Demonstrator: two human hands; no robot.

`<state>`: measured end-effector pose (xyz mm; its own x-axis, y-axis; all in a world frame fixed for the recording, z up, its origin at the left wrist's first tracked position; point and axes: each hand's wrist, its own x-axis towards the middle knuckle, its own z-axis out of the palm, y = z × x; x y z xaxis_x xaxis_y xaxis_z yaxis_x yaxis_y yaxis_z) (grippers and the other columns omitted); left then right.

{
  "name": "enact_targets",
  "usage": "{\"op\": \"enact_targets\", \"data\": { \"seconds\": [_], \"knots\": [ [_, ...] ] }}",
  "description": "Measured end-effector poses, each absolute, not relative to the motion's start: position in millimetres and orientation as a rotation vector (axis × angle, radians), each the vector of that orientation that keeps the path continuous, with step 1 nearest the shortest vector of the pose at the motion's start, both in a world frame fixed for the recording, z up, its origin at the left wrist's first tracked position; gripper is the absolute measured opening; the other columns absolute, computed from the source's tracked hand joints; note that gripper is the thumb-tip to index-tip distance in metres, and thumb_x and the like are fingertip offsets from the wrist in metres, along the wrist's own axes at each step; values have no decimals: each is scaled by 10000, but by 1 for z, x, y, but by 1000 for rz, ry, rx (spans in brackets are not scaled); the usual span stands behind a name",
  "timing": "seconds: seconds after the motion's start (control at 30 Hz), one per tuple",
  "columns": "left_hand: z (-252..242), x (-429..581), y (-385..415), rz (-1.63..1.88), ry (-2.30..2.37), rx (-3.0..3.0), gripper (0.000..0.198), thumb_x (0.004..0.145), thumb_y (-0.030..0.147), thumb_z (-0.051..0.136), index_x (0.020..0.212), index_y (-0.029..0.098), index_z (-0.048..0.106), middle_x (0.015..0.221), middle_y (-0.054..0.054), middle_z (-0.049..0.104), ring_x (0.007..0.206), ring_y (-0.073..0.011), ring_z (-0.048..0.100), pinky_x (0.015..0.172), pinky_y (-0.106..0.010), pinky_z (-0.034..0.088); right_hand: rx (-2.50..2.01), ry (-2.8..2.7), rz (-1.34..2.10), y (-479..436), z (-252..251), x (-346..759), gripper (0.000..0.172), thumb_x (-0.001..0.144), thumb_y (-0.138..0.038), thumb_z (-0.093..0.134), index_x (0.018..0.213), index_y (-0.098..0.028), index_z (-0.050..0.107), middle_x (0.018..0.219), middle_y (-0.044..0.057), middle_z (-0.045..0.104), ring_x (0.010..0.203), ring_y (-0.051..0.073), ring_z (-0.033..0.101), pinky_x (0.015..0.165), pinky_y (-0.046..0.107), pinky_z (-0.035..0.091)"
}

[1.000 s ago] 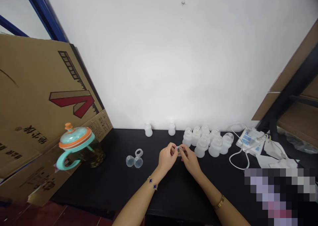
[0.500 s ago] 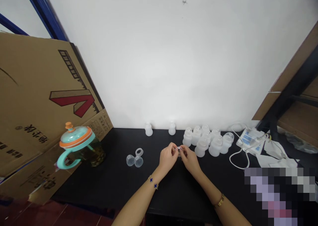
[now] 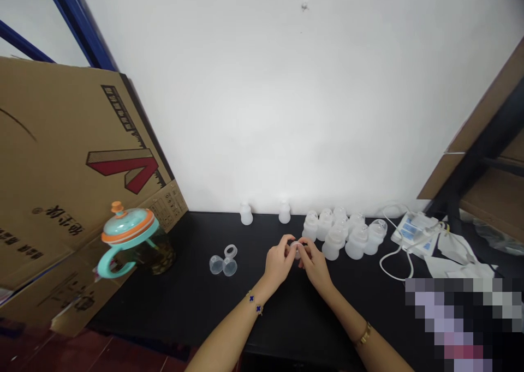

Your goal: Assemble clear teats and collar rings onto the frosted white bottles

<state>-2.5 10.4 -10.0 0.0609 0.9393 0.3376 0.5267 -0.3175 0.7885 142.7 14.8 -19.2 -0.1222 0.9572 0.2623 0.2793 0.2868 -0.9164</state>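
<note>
Over the black table, my left hand (image 3: 279,260) and my right hand (image 3: 315,263) meet around a small translucent plastic piece (image 3: 296,245), pinched between their fingertips. Just right of my right hand stands a cluster of several translucent white bottles with clear caps (image 3: 335,242). To the left of my left hand lie two clear domed caps (image 3: 230,266) and a translucent ring (image 3: 230,251). Two uncapped white bottles (image 3: 284,213) stand apart from each other by the wall.
A teal and orange lidded pitcher (image 3: 129,227) holds dark liquid at the left, before a large cardboard box (image 3: 61,132). At the right lie a white cable (image 3: 382,263), a blue-and-white packet (image 3: 415,233) and white paper pieces (image 3: 454,246).
My fingers have shifted around the small piece, with the left forefinger now reaching over its top. The whole view has moved slightly.
</note>
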Motion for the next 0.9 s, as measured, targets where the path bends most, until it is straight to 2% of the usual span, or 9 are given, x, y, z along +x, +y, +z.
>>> {"op": "enact_targets", "data": {
  "seconds": [0.13, 0.33, 0.5, 0.7, 0.9],
  "knots": [
    [-9, -3, 10, 1210, 1450, 1926, 250, 985, 371, 490, 1086, 246, 681, 712, 17, 700, 640, -154, 660, 643, -236, 462, -1145, -1587, 911, 15, -20, 143, 396, 979, -581, 436, 1049, -228, 601, 588, -31, 590, 524, 183, 600, 532, 271, 459],
    [-9, -5, 12, 1235, 1464, 1933, 231, 957, 382, 543, 974, 229, 715, 646, 25, 669, 575, -131, 613, 605, -217, 435, -1161, -1633, 849, 13, -19, 142, 376, 987, -548, 429, 1048, -222, 606, 631, -17, 613, 523, 179, 606, 546, 278, 453],
    [-8, -4, 12, 1200, 1520, 1987, 244, 967, 386, 523, 1010, 234, 709, 649, 17, 673, 569, -139, 614, 594, -223, 422, -1170, -1635, 865, 12, -16, 142, 367, 988, -541, 415, 1044, -225, 593, 647, -11, 630, 523, 182, 611, 552, 285, 461],
    [-5, -3, 8, 1151, 1563, 2098, 229, 945, 281, 510, 1087, 242, 686, 699, 14, 691, 617, -149, 639, 623, -231, 431, -1168, -1610, 896, 12, -16, 143, 350, 977, -520, 435, 1093, -224, 579, 677, -8, 662, 540, 186, 620, 540, 283, 462],
    [-7, -3, 10, 1139, 1572, 2075, 228, 944, 294, 516, 1064, 244, 703, 696, 19, 693, 611, -139, 633, 621, -221, 431, -1161, -1648, 879, 16, -20, 143, 316, 980, -514, 445, 1079, -236, 559, 737, 1, 677, 539, 182, 613, 537, 285, 456]
  ]
}}
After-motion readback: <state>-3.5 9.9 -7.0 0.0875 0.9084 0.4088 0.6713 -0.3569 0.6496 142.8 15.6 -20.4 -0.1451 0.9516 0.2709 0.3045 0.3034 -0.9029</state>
